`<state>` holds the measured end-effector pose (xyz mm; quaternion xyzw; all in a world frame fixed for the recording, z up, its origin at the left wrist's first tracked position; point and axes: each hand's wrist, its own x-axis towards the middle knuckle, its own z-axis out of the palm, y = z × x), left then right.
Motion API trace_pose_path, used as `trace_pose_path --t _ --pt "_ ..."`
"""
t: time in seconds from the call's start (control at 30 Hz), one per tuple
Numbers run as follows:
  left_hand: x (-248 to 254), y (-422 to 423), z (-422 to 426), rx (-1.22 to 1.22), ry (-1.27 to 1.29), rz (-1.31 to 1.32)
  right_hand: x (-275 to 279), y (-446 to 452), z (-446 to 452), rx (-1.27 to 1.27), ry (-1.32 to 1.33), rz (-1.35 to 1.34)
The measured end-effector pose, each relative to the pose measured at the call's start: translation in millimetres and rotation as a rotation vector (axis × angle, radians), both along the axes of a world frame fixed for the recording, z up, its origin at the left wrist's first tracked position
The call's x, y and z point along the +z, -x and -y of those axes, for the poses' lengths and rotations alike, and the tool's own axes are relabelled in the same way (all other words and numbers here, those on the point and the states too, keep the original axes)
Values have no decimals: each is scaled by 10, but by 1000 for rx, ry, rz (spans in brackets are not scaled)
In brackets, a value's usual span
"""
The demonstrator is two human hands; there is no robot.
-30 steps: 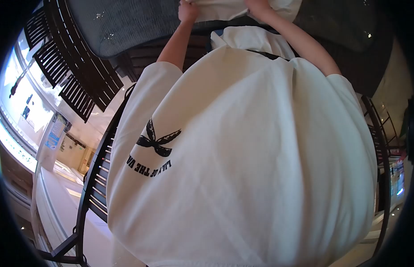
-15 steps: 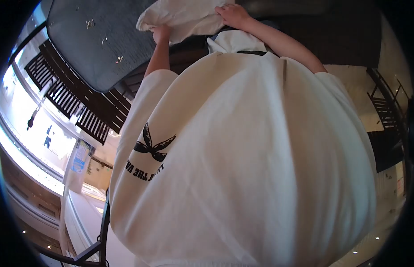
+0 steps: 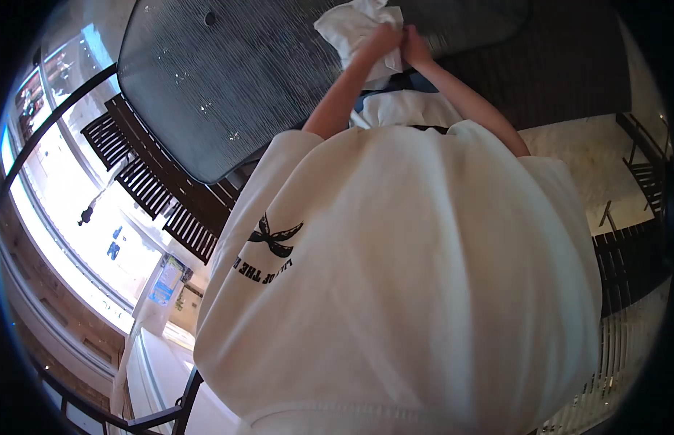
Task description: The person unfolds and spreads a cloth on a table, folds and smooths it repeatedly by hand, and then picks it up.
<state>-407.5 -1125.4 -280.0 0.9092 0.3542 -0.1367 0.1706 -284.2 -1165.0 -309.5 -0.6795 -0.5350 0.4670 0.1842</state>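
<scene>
A crumpled white cloth (image 3: 343,29) hangs over the near edge of the dark table at the top of the view. My left hand (image 3: 383,40) is closed on it at the right part of the bunch. Close beside it, my right hand (image 3: 415,48) pinches the cloth's right edge, its fingers partly hidden. The two hands are almost touching. Below them, another pale bunched fabric (image 3: 409,109) lies at my waist, next to the hem of my white shirt (image 3: 395,254).
The dark, streaky glass tabletop (image 3: 228,87) has a round hole (image 3: 209,19) near its far side. Dark slatted chairs (image 3: 145,188) stand at the left, with bright windows (image 3: 83,188) beyond. More slatted furniture (image 3: 634,254) is at the right.
My hands have come together from a wide spread, the left one moving right. The stretched cloth is now bunched up. The view has shifted, showing more of the tabletop.
</scene>
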Motion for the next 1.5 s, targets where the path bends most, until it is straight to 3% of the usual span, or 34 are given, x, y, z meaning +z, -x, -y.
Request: trace_pose_path --t 0.03,0.1,0.13,0.2,0.33,0.43,0.53,0.63,0.7,0.77,0.9,0.97,1.03,1.1,1.13,1.23,1.27,1.3,1.33,1.37,1.4,1.43,1.47,1.5 --pt "72 -182 -56 -6 -12 5 -56 -65 -92 -6 -12 5" --pt "256 -360 -42 1135 315 377 -146 -161 -241 183 -51 34" --pt "119 -283 -27 1130 313 388 -359 -179 -275 125 -9 8" --pt "-192 -74 -56 1402 634 670 -184 -178 -306 93 -12 4" --pt "-35 625 245 1526 456 606 248 -205 -68 67 -127 163" --pt "109 1431 657 1732 148 572 -8 -145 222 -167 -280 181" --pt "161 2510 1249 1848 135 440 144 141 356 -239 -86 318" --pt "20 3276 1945 1896 142 300 198 628 523 -114 -189 367" --pt "39 3476 2245 1935 159 260 346 1180 587 210 -191 317" --pt "133 3630 2331 1865 81 191 262 1691 634 397 -376 223" --pt "266 4004 2728 1987 -29 192 349 2595 565 670 -396 119" --pt "265 4255 2953 2089 26 87 326 2866 539 938 -309 167" --pt "220 4341 3055 2214 89 129 365 3004 584 1050 -271 179" --pt "-194 4523 3193 2444 259 474 403 3050 535 1175 -258 203" --pt "-387 4609 3256 2380 206 458 390 3023 580 1181 -241 216" --pt "-209 4394 3000 2182 133 51 363 2755 663 1110 -266 176" --pt "26 4118 2819 2165 -127 -160 418 2678 664 1060 -178 168" --pt "-102 4012 2770 2136 -288 -272 474 2575 678 1027 -147 176" --pt "10 3867 2600 2151 -238 -338 334 2425 696 1010 -129 191" --pt "191 3794 2356 2254 5 -333 389 2301 694 971 -181 163" --pt "411 3741 2210 2292 246 -126 569 2246 674 947 21 284" --pt "66 3702 2279 2259 257 141 355 2088 700 916 45 260" --pt "-283 3668 2322 2169 159 506 251 2002 705 697 236 138" --pt "-312 3560 1412 2141 66 659 61 1902 635 869 53 251"
